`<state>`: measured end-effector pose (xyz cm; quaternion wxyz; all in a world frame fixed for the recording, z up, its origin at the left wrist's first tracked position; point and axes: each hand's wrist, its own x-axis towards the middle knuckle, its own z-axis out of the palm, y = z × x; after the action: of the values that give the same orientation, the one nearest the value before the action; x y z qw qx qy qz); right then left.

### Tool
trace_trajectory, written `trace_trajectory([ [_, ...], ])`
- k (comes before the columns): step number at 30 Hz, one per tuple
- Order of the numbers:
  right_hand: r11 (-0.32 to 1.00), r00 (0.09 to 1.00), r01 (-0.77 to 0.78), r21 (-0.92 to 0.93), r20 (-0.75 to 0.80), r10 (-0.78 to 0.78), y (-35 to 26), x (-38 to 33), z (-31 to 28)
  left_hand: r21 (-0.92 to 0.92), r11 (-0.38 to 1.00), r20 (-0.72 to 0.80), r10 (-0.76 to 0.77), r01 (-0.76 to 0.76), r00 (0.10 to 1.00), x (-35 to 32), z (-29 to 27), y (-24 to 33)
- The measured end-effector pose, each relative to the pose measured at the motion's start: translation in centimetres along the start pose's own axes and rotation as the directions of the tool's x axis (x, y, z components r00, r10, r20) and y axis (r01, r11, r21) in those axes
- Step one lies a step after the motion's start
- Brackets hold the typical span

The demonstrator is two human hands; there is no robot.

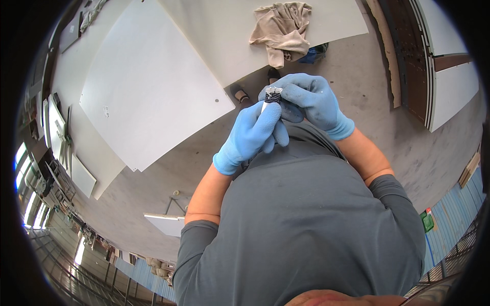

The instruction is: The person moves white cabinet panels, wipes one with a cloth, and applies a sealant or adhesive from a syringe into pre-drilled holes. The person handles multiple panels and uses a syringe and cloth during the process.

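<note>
Both my hands wear light-blue gloves and meet in front of my body. Between them is a small black-and-white patterned piece (pixel 273 95) with a pale upper edge and a white strip at its lower left. My left hand (pixel 252 133) pinches it from below with thumb and fingers. From the right, my right hand (pixel 312 101) closes on its upper edge, the fingertips bent around it. Its exact kind is too small to make out, and the gloves cover part of it.
A large white panel (pixel 153 86) lies on a pale table at the left. A crumpled beige cloth (pixel 280 29) hangs over the table's near edge, with a blue item (pixel 312 55) below it. Brown and white boards (pixel 413 61) stand at the right. Feet (pixel 239 93) show beneath the table edge.
</note>
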<state>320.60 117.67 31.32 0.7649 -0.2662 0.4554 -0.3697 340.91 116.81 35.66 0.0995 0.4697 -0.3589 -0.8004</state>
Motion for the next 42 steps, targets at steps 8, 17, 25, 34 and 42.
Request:
trace_trajectory([
  [8, 0.997, 0.999, -0.044, 0.068, -0.027, 0.046, -0.1, -0.1, 0.0, 0.078, 0.997, 0.038, -0.007, 0.004, 0.999, 0.4, 0.2, 0.3],
  [17, 0.981, 0.993, -0.088, 0.175, -0.061, 0.1, 0.8, 0.0, 0.0, 0.085, 0.995, 0.057, -0.052, 0.047, 0.997, 0.7, 0.3, 0.5],
  [25, 0.981, 0.985, -0.091, 0.17, -0.128, 0.114, 1.0, -0.1, -0.1, 0.182, 0.981, 0.03, -0.071, 0.065, 0.997, 1.1, 0.4, -0.3],
  [34, 0.948, 0.977, 0.177, -0.266, -0.065, -0.201, -0.2, -0.9, 0.8, -0.105, 0.988, -0.419, 0.058, -0.111, 0.906, 1.4, 2.1, -1.3],
  [42, 0.997, 1.0, 0.026, -0.068, 0.012, -0.026, -0.9, -0.9, 0.1, 0.207, 0.973, -0.462, 0.19, -0.104, 0.866, 1.0, 2.4, -1.3],
])
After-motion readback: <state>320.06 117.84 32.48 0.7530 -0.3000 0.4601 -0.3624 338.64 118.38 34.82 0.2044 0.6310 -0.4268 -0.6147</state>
